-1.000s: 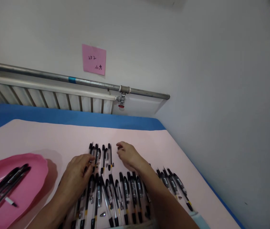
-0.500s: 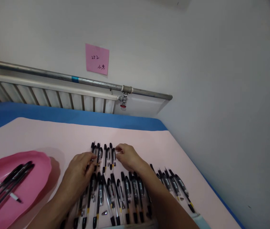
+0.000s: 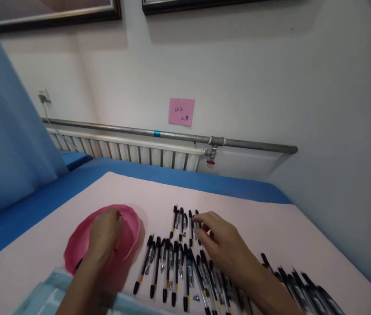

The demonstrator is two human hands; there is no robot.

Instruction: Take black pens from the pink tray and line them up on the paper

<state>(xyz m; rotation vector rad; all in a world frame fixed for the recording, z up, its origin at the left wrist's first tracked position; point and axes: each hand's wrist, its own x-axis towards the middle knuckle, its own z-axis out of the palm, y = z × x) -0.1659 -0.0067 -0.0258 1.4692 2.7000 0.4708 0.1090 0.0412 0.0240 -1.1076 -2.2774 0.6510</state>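
My left hand [image 3: 105, 234] is inside the pink plate [image 3: 134, 221], over the pens in it. Motion smears its fingers, and the hand covers most of what lies there, so its grip is unclear. Fingers apart, my right hand [image 3: 220, 236] rests at the right end of a short row of pen parts [image 3: 181, 224], its fingertips by the last black pen barrel. Nearer to me, a longer row of black-ended clear pen barrels [image 3: 167, 271], loose caps and small silver tips is spread on the pink sheet [image 3: 238, 205]; my right forearm hides part of it.
Another group of pens [image 3: 299, 286] lies at the lower right. The blue table border [image 3: 185, 175] runs along a wall with a radiator [image 3: 133, 153], a pipe [image 3: 257, 145] and a pink note [image 3: 181, 112]. A blue curtain [image 3: 8, 131] hangs at left.
My left hand has gone from the short pen row leftward into the plate. The right hand stays by the row's right end. The view has swung left and up.
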